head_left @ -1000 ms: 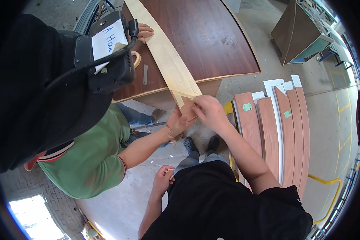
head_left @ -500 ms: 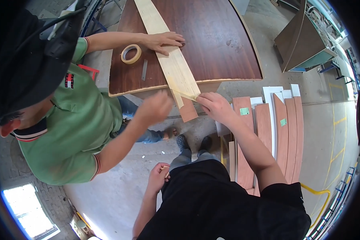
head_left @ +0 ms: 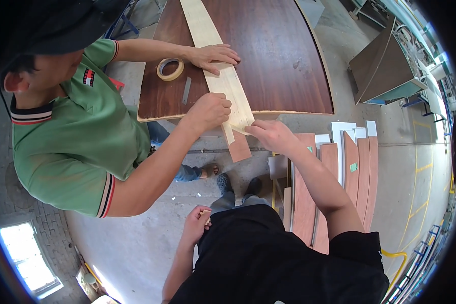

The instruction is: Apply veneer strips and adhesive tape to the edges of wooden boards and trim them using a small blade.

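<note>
A long pale veneer strip (head_left: 233,91) lies across the dark wooden tabletop and juts past its near edge. Under its overhanging end, a reddish-brown board piece (head_left: 239,151) shows. At the strip's near right corner my right hand (head_left: 274,136) is closed, pinching the end of a thin yellowish strip of tape (head_left: 238,129). Low by my waist, my left hand (head_left: 194,226) is closed around a small pale piece (head_left: 205,215), mostly hidden by the fingers. A co-worker's hand (head_left: 215,57) presses flat on the veneer, while their other hand (head_left: 211,112), closed, is at its near left edge.
On the dark tabletop (head_left: 278,66) lie a tape roll (head_left: 170,69) and a short metal ruler (head_left: 186,90). Several reddish-brown boards (head_left: 329,167) and white ones stand to my right. A brown cabinet (head_left: 377,66) is at the far right. The co-worker stands close at my left.
The co-worker's near hand has moved up and right onto the veneer's edge, by the tape. My right hand keeps its pinch at the corner, and my left hand stays by my waist.
</note>
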Demonstrator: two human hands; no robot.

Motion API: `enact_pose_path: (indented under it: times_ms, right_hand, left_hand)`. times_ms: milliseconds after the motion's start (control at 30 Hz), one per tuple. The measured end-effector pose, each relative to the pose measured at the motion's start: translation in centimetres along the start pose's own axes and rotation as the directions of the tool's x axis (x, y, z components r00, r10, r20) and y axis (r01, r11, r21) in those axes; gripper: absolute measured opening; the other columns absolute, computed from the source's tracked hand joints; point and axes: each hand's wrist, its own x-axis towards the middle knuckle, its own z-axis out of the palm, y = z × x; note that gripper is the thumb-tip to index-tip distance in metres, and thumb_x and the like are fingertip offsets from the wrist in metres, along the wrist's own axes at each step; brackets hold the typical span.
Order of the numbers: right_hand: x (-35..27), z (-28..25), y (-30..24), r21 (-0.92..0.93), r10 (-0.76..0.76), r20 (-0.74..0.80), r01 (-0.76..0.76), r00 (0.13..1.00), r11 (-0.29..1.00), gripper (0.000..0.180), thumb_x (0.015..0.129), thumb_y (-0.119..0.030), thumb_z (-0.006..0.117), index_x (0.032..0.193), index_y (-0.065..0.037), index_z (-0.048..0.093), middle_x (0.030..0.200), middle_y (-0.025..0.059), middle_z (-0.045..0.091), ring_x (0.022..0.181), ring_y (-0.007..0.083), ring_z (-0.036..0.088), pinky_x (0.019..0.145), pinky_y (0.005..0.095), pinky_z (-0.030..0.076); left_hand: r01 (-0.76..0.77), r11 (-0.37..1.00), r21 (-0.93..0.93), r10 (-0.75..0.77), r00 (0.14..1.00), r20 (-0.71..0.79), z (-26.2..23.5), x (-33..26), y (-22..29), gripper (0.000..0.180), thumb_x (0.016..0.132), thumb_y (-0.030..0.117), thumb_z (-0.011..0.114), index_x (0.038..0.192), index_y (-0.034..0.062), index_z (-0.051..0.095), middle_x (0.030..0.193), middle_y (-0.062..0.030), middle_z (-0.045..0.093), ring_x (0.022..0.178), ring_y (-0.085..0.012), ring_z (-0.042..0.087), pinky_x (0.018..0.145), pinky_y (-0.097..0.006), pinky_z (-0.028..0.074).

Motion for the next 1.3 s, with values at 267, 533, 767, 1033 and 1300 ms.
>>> enact_pose_path:
  times_ms: [267, 533, 767, 1033, 1300]
  right_hand:
    - [3.3, 0.3, 0.5, -0.013, 0.020, -0.025, -0.020, 0.999, 1.000, 0.026, 0.073, -0.004, 0.060, 0.099, -0.008, 0.058, 0.088, 0.0059, 0.057, 0.063, 0.0269, 0.061, 0.052, 0.0356, 0.050]
    - [4.7, 1.3, 0.8, 0.102, 0.104, -0.228, -0.082, 0.968, 0.991, 0.018, 0.078, 0.003, 0.061, 0.094, -0.004, 0.054, 0.086, 0.0093, 0.059, 0.065, 0.0299, 0.061, 0.054, 0.0363, 0.049]
    - [4.8, 2.7, 0.1, 0.176, 0.170, -0.352, -0.113, 0.920, 0.978, 0.018, 0.078, 0.007, 0.060, 0.093, -0.001, 0.052, 0.087, 0.0138, 0.059, 0.070, 0.0326, 0.061, 0.058, 0.0352, 0.050]
    - [5.1, 2.5, 0.3, 0.247, 0.271, -0.324, -0.196, 0.906, 0.949, 0.026, 0.075, 0.009, 0.058, 0.099, 0.000, 0.053, 0.090, 0.0143, 0.058, 0.078, 0.0294, 0.061, 0.065, 0.0341, 0.051]
    - [3.0, 0.0, 1.6, 0.613, 0.261, 0.089, -0.259, 0.961, 0.747, 0.053, 0.068, -0.011, 0.069, 0.117, -0.001, 0.052, 0.122, 0.0162, 0.052, 0.113, 0.0301, 0.052, 0.093, 0.0360, 0.043]
  left_hand:
    - [-0.065, 0.995, 0.071, 0.061, 0.996, 0.057, 1.5, 2.2, 2.5, 0.014, 0.092, 0.012, 0.053, 0.100, 0.0036, 0.059, 0.072, -0.0023, 0.055, 0.061, -0.0096, 0.055, 0.054, -0.023, 0.045]
    - [-0.148, 0.989, 0.018, 0.147, 0.989, 0.033, 1.8, 3.9, 4.9, 0.014, 0.092, 0.012, 0.053, 0.101, 0.0037, 0.058, 0.072, -0.0022, 0.055, 0.062, -0.0091, 0.055, 0.055, -0.023, 0.044]
    - [-0.122, 0.991, -0.061, 0.122, 0.993, -0.001, -0.1, 3.9, 3.6, 0.013, 0.092, 0.013, 0.053, 0.101, 0.0042, 0.059, 0.075, -0.0020, 0.056, 0.064, -0.0095, 0.056, 0.055, -0.023, 0.045]
    - [-0.102, 0.994, -0.032, 0.104, 0.994, 0.046, -1.9, 3.9, 3.0, 0.014, 0.091, 0.013, 0.054, 0.100, 0.0042, 0.059, 0.075, -0.0021, 0.055, 0.064, -0.0095, 0.056, 0.055, -0.023, 0.046]
    - [-0.070, 0.989, -0.131, 0.087, 0.988, 0.130, 1.1, 7.9, 5.7, 0.015, 0.091, 0.015, 0.054, 0.102, 0.0049, 0.059, 0.074, -0.0022, 0.056, 0.064, -0.0092, 0.057, 0.054, -0.022, 0.046]
